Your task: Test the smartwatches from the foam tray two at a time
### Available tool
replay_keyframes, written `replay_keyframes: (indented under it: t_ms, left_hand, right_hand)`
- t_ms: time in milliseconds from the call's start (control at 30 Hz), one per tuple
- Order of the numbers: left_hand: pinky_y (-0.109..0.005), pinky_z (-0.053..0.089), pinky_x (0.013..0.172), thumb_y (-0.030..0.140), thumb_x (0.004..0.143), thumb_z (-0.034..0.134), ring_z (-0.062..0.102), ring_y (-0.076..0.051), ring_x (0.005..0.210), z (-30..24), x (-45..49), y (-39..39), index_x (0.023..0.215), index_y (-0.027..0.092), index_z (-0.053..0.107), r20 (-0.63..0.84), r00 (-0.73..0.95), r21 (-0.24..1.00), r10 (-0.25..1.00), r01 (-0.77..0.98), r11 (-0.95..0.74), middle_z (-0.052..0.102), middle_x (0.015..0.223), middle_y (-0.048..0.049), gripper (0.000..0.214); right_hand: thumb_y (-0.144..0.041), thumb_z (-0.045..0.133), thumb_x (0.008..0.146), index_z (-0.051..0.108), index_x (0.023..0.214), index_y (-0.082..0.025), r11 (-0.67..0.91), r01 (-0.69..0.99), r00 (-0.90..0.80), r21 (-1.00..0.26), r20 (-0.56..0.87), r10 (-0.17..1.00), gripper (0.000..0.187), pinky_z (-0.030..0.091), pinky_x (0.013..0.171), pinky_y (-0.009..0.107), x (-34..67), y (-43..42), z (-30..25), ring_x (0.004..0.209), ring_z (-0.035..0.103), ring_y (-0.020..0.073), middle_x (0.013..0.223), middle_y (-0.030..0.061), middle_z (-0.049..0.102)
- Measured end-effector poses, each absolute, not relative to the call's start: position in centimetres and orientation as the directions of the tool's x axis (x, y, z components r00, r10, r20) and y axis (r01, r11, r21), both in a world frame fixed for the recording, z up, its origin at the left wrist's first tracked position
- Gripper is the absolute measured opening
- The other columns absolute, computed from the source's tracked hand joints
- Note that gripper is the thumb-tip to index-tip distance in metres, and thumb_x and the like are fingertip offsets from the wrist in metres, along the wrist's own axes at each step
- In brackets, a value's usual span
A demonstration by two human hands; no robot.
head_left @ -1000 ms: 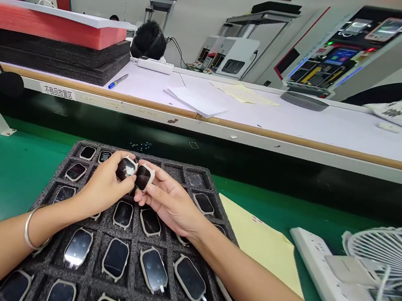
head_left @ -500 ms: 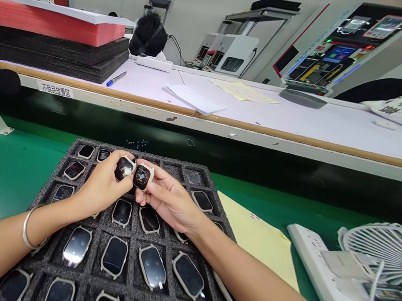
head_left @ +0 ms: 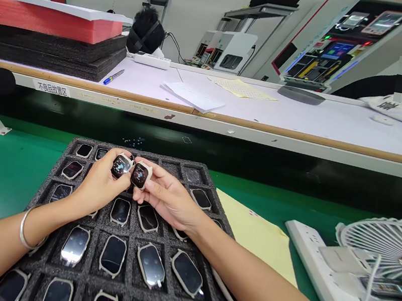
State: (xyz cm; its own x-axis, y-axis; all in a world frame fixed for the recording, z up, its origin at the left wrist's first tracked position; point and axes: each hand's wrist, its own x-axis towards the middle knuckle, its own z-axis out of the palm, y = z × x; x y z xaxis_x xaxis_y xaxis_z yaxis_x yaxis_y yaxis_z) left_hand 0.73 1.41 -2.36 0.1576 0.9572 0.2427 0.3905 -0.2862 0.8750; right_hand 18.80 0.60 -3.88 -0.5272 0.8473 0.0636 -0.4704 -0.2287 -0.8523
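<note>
My left hand (head_left: 102,180) is closed around a smartwatch body without a strap, the left watch (head_left: 121,166), whose dark screen is lit. A second strapless watch, the right watch (head_left: 140,175), sits between the thumb and fingers of my right hand (head_left: 170,199), its screen lit too. The two watches are side by side, nearly touching, with their screens turned up toward me. Beneath both hands lies a dark grey foam tray (head_left: 97,228) with square pockets. Several strapless watches, such as one watch (head_left: 113,256), rest screen up in the pockets. My hands and forearms hide some pockets.
Beyond the tray runs a shelf edge (head_left: 234,131) with stacked foam sheets (head_left: 49,47), a pen (head_left: 113,77) and papers (head_left: 192,97). At right are yellow paper (head_left: 259,241), a power strip (head_left: 315,260) and a white fan (head_left: 380,245). Other people are partly visible behind the shelf.
The left watch's screen now shows a lit graphic, where before it looked mostly dark with a glare. Both hands keep nearly the same place; the whole view shifts slightly.
</note>
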Motion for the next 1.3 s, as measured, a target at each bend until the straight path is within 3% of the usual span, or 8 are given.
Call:
replay_keyframes:
  t_ms: [533, 1300]
  left_hand:
    - [-0.030, 0.047, 0.077, 0.034, 0.080, 0.058, 0.060, -0.018, 0.088, -2.51, 0.66, 1.61, 0.109, 0.019, 0.055, 0.272, 0.192, 0.870, 0.943, 0.369, -0.327, 0.064, 0.097, -0.0037, 0.033]
    - [-0.030, 0.047, 0.075, 0.027, 0.076, 0.057, 0.060, -0.018, 0.086, -2.28, 0.73, 1.53, 0.112, 0.018, 0.056, 0.240, 0.197, 0.878, 0.950, 0.374, -0.300, 0.065, 0.097, -0.0036, 0.037]
  right_hand:
    - [-0.027, 0.076, 0.082, 0.059, 0.125, -0.025, -0.196, -0.462, -0.549, -0.865, 0.106, 0.829, 0.047, 0.054, 0.071, 0.024, 18.92, 0.61, -4.03, 0.075, 0.069, 0.0108, 0.086, -0.0020, 0.067]
    - [-0.030, 0.076, 0.081, 0.056, 0.126, -0.024, -0.181, -0.434, -0.547, -0.883, 0.099, 0.831, 0.049, 0.053, 0.070, 0.026, 18.95, 0.51, -3.89, 0.075, 0.068, 0.0118, 0.086, -0.0019, 0.066]
